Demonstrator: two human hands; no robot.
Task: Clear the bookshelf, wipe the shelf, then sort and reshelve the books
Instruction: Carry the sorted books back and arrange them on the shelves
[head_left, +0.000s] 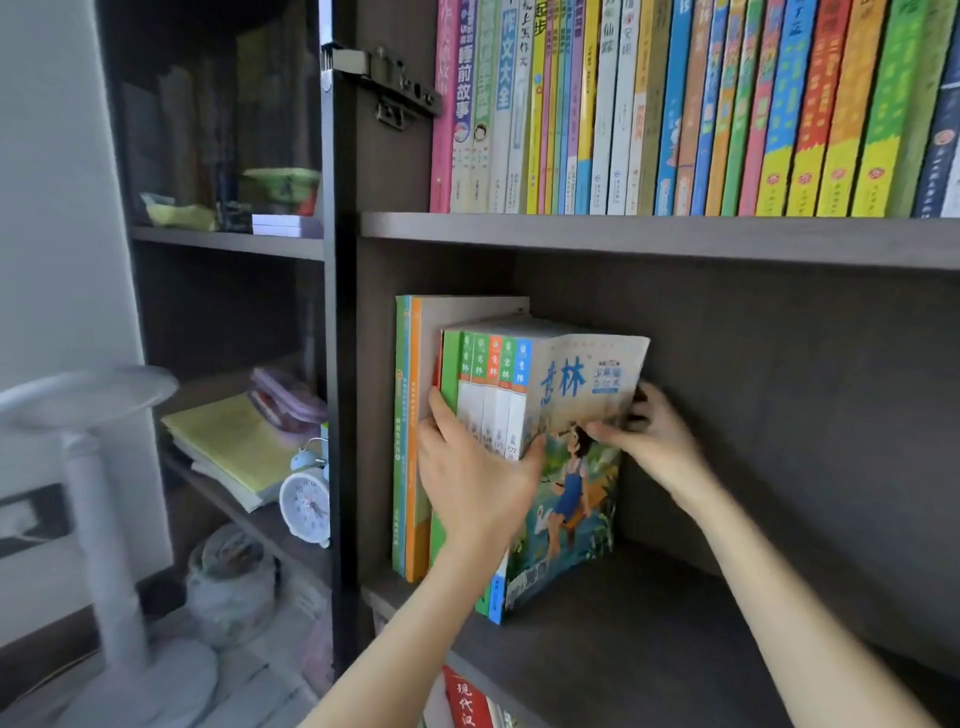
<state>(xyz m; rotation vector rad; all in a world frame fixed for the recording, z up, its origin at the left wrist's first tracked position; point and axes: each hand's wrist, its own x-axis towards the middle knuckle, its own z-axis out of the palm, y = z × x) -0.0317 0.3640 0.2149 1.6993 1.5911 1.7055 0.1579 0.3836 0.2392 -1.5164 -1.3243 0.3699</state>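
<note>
Our left hand (478, 483) reaches up to the set of thin books (576, 384) and grips it at the spines, with the fingers slipped along the set's left side and the thumb pressed on the front cover. Our right hand (654, 441) pinches the cover's far edge, thumb in front and fingers curled behind. Under the set lies the dark shelf board (649, 613), on which it stands. Just left of the set stand taller green and orange books (408, 441). Above the set runs a packed row of colourful books (727, 104). Further left of the set, in the next bay, sits a white alarm clock (305, 501).
</note>
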